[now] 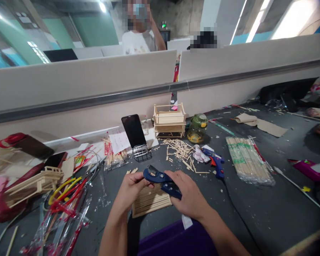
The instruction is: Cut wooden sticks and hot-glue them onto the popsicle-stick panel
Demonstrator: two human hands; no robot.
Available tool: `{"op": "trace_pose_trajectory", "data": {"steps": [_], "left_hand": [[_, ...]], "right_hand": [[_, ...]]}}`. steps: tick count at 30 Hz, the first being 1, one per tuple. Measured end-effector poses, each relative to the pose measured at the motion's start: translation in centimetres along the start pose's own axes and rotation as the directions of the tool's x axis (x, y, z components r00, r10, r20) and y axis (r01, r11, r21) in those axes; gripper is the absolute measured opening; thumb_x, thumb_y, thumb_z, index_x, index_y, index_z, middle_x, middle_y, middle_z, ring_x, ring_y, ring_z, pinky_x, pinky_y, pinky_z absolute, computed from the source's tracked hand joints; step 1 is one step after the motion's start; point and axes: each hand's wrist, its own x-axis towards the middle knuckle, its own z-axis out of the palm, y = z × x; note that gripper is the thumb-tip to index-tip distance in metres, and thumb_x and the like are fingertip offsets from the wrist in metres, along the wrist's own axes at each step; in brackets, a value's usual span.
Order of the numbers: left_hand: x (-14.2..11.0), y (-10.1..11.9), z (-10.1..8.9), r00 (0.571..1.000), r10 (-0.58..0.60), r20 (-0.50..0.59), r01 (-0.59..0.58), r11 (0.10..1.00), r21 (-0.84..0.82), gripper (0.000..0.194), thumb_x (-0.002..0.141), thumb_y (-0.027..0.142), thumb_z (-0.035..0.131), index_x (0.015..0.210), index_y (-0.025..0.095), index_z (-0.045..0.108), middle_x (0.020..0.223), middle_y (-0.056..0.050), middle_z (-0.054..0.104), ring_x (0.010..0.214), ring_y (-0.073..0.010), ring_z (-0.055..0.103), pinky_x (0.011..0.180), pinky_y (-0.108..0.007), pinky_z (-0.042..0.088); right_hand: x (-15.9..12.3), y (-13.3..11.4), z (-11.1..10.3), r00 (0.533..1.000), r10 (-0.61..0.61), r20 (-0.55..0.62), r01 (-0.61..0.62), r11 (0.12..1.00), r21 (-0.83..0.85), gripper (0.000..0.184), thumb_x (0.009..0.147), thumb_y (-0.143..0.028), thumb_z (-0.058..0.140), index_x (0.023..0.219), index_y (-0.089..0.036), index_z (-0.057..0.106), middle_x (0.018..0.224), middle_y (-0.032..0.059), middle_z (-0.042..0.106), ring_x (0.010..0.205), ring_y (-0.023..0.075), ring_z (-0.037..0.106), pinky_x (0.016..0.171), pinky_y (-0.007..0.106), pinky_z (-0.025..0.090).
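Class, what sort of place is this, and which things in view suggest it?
Probably a shared craft workroom: a blue glue gun and a small wooden-stick structure sit on the dark desk, and a pale partition runs along its far side.

Dividing panels (82,80), glue gun (219,170) and stick offcuts (180,149) mark a craft workshop.

Open tabletop (260,213) right of cord (233,209), glue gun (219,172) and stick pile (180,149) ahead of fingers (179,176), wrappers (66,209) crowding left

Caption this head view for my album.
Right hand grips blue cutters, left hand close by, over a wooden stick panel; a stick model behind.
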Motion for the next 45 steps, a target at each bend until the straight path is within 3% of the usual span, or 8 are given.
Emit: {"op": "trace_pose_trajectory", "data": {"steps": [12,22,32,36,39,41,43,45], "left_hand": [[-0.1,-0.1,-0.1,1.0,0.015,0.008,-0.016,0.997,0.081,0.018,0.074,0.027,0.064,0.062,0.014,0.069,0.062,-0.004,0.066,0.064,-0.0161,0.056,0.065,-0.025,0.041],[0.2,-0.6,0.1,0.999,-0.013,0.042,0.009,0.995,0.101,0.019,0.074,0.031,0.066,0.067,0.014,0.07,0.06,-0.003,0.065,0.062,-0.0154,0.056,0.064,-0.025,0.04],[0.7,-0.6,0.4,0.999,0.014,0.033,-0.016,0.996,0.092,0.02,0.072,0.031,0.068,0.062,0.014,0.069,0.058,-0.003,0.064,0.061,-0.0144,0.055,0.063,-0.023,0.04],[1.0,-0.9,0.9,0.999,-0.029,0.039,0.029,1.0,-0.008,0.02,0.074,0.033,0.068,0.068,0.014,0.07,0.06,-0.001,0.063,0.059,-0.0125,0.054,0.061,-0.022,0.04],[0.9,-0.7,1.1,0.999,-0.041,0.015,0.042,0.995,-0.085,0.021,0.074,0.034,0.068,0.072,0.013,0.069,0.062,-0.002,0.063,0.06,-0.0125,0.055,0.061,-0.022,0.04],[0.6,-0.4,1.2,1.0,-0.023,0.015,0.024,0.993,-0.113,0.022,0.075,0.034,0.067,0.071,0.013,0.068,0.064,-0.003,0.063,0.061,-0.0127,0.055,0.061,-0.022,0.04],[0.4,-0.1,1.3,1.0,0.004,0.016,-0.002,0.993,-0.121,0.021,0.076,0.033,0.066,0.071,0.012,0.068,0.065,-0.003,0.063,0.063,-0.0129,0.056,0.062,-0.022,0.04],[0.2,0.1,1.2,1.0,0.022,0.006,-0.021,0.993,-0.114,0.021,0.077,0.033,0.066,0.072,0.013,0.068,0.066,-0.003,0.064,0.065,-0.0132,0.056,0.063,-0.022,0.04]], "right_hand": [[0.0,0.0,-0.4,0.997,0.027,0.075,-0.029,0.999,0.033,0.059,0.07,-0.013,0.051,0.127,-0.026,0.041,0.099,0.0042,0.057,0.091,0.0211,0.055,0.081,0.034,0.044],[-0.4,0.8,0.3,0.994,0.035,0.108,-0.038,0.999,0.03,0.052,0.071,-0.015,0.052,0.122,-0.025,0.047,0.106,0.0042,0.064,0.096,0.0204,0.06,0.08,0.029,0.044],[0.1,1.9,0.7,0.995,0.031,0.096,-0.034,0.999,0.025,0.017,0.076,-0.024,0.056,0.093,-0.022,0.057,0.076,0.0002,0.065,0.072,0.0167,0.062,0.063,0.023,0.038],[0.1,2.9,1.4,0.99,0.138,-0.002,-0.136,0.979,0.152,0.009,0.081,-0.029,0.052,0.081,-0.02,0.056,0.064,-0.0018,0.058,0.059,0.0136,0.056,0.056,0.022,0.037],[0.1,3.4,1.5,0.959,0.264,-0.102,-0.198,0.882,0.428,0.015,0.086,-0.032,0.047,0.092,-0.02,0.054,0.067,-0.0018,0.056,0.054,0.0118,0.053,0.054,0.023,0.04],[0.2,3.5,1.5,0.945,0.287,-0.156,-0.151,0.807,0.571,0.021,0.086,-0.031,0.046,0.103,-0.019,0.05,0.075,0.0,0.057,0.058,0.0123,0.055,0.057,0.024,0.045],[0.3,3.4,1.4,0.941,0.264,-0.213,-0.091,0.802,0.591,0.026,0.084,-0.028,0.048,0.109,-0.02,0.047,0.083,0.0021,0.058,0.067,0.0139,0.058,0.064,0.026,0.047],[0.2,3.1,1.3,0.945,0.217,-0.244,-0.071,0.866,0.494,0.032,0.081,-0.024,0.051,0.112,-0.02,0.047,0.088,0.0037,0.059,0.074,0.016,0.059,0.07,0.029,0.048]]}}
